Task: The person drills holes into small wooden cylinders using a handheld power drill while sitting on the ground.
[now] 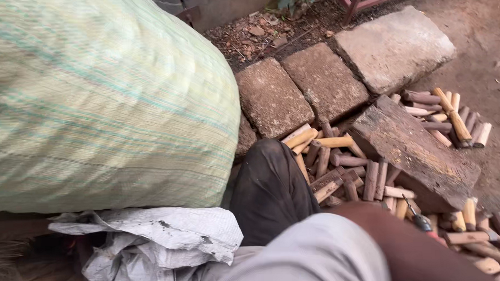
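Neither of my hands shows. My right arm (400, 243), in a grey sleeve (315, 254), crosses the bottom of the view and runs out of the lower right edge before the hand. My knee in dark trousers (268, 189) sits in the middle. Just beyond it lies a heap of short wooden pegs (339, 165), pale and brown, on the ground. A thick worn wooden block (416, 151) rests among them. A small metal tool with a dark tip (420, 219) lies on the pegs close to my forearm.
A big stuffed woven sack (99, 101), pale green and striped, fills the left. A crumpled grey plastic bag (159, 238) lies under it. Three flat stone slabs (325, 79) sit behind the pegs, with more pegs (454, 117) at the right on bare earth.
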